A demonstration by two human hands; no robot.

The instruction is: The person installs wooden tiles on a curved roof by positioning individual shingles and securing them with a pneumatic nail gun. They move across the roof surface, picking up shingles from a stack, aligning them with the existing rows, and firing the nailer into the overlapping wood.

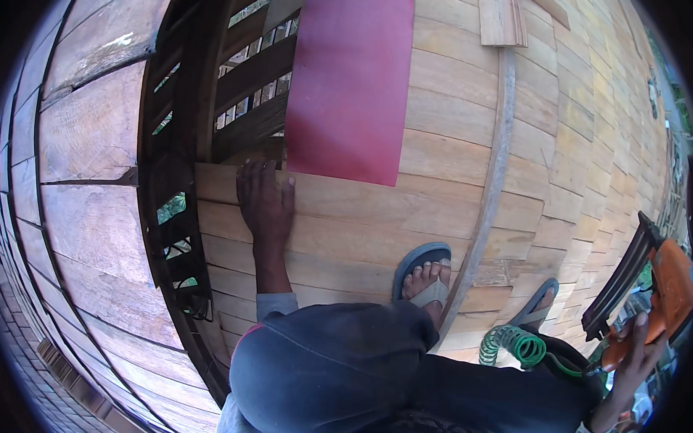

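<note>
My left hand lies on a wooden shingle at the upper end of the laid rows. Its thumb is apart from the fingers, and the fingertips reach the shingle's far edge. At the lower right, my right hand is wrapped round the handle of an orange and black nail gun. The nail gun is held up off the wood, with its dark magazine slanting up and away. A coiled green air hose runs to the handle. Past my left hand, a red sheet lies flat, its near edge close to the shingle.
Left of the sheet, open gaps show between dark battens. A long wooden strip crosses the shingles, with loose boards at its far end. My sandalled feet stand either side of it. Weathered planks rise along the left.
</note>
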